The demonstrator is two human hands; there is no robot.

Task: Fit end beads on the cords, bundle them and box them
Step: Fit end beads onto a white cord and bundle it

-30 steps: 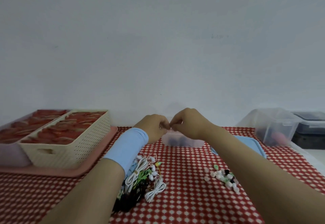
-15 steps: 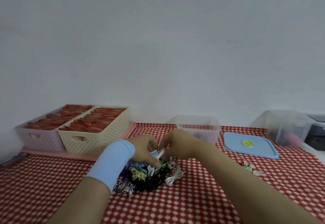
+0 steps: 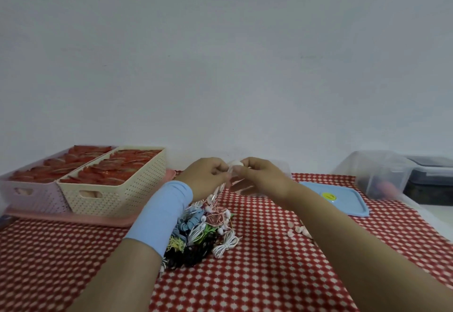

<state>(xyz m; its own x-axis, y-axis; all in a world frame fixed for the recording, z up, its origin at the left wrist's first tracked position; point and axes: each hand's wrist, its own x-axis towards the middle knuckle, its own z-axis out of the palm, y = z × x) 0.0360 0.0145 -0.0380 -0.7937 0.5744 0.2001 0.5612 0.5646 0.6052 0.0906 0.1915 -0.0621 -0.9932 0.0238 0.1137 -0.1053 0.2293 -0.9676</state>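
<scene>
My left hand [image 3: 207, 177] and my right hand [image 3: 259, 178] meet above the table, fingertips pinched together on a pale pink cord [image 3: 217, 195] that hangs down from them. A white end bead [image 3: 235, 164] sits between the fingertips. Below lies a pile of bundled cords [image 3: 203, 235] in white, black, green, blue and yellow, several with beads on. Loose pale beads [image 3: 297, 229] lie beside my right forearm. A clear plastic box [image 3: 285, 166] stands behind my hands, mostly hidden.
A blue lid [image 3: 343, 201] lies at the right. Cream basket [image 3: 117, 196] and pink basket [image 3: 27, 189] of red items stand on a pink tray [image 3: 73, 217] at left. A clear tub [image 3: 377, 177] and dark box [image 3: 431, 179] sit far right.
Both hands dipped into the cord pile half a second ago and have come back up, now holding a pink cord with a white bead. The camera view has shifted.
</scene>
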